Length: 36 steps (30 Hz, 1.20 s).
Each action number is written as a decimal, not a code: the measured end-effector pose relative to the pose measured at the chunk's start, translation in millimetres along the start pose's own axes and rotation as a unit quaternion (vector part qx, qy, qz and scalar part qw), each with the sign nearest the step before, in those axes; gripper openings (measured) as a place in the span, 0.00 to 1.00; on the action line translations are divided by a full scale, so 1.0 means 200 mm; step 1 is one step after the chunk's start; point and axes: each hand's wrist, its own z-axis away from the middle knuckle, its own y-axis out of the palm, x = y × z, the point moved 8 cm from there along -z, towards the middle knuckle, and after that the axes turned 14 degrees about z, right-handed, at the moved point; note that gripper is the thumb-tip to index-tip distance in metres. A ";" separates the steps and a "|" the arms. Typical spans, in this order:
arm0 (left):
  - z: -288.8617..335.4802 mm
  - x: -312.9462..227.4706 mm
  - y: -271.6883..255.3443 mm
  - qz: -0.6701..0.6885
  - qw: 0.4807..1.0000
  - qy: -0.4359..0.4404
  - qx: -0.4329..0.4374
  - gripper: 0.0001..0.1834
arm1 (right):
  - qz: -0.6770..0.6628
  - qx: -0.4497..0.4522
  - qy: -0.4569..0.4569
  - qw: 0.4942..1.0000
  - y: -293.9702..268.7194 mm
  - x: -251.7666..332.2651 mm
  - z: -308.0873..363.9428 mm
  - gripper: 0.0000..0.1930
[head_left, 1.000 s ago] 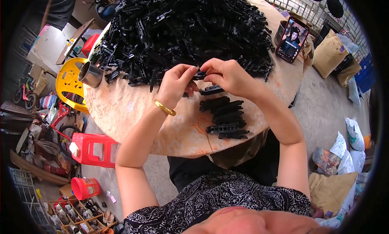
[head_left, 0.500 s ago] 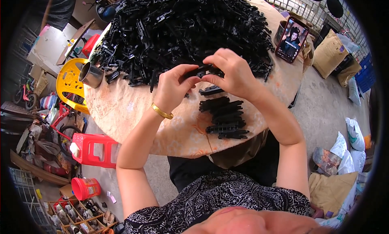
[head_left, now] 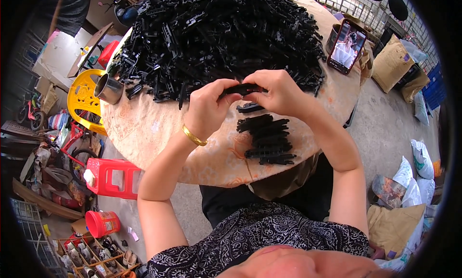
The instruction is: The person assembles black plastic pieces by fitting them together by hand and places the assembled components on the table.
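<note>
Between my two hands is a slim black plastic part (head_left: 242, 89), held level over the table at the near edge of the heap. My left hand (head_left: 208, 104) pinches its left end, fingers closed. The right end is gripped by the thumb and fingers of my right hand (head_left: 275, 91). Beyond them rises a big heap of similar black plastic parts (head_left: 216, 37). Below my right hand, a stack of black parts (head_left: 265, 139) lies in rows on the cloth, and a single black part (head_left: 250, 107) sits just above that stack.
A peach patterned cloth covers the round table (head_left: 144, 133). A metal cup (head_left: 109, 89) stands at its left edge, a phone (head_left: 346, 47) with a lit screen at the right. Left on the floor are a yellow chair (head_left: 83, 92), red stool (head_left: 108, 177) and red bucket (head_left: 102, 223); sacks (head_left: 394, 61) lie right.
Both hands have shifted slightly; the right fingers have come down and closed around the black part, which now lies more level between the hands. The picture on the phone has changed.
</note>
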 end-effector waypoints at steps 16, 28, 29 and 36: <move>0.04 0.02 0.13 0.080 0.962 0.009 0.259 0.18 | 0.121 0.110 0.047 0.985 0.00 -0.21 0.03 0.10; 0.01 0.23 -0.01 -0.212 0.951 -0.044 0.220 0.15 | 0.271 0.094 0.006 0.958 0.11 -0.17 0.06 0.04; 0.00 0.26 -0.02 -0.182 0.961 -0.072 0.197 0.13 | 0.238 0.068 0.004 0.969 0.09 -0.16 0.05 0.04; -0.02 0.13 -0.05 -0.159 0.983 0.038 0.086 0.08 | -0.064 -0.058 0.077 0.993 -0.02 -0.13 0.00 0.07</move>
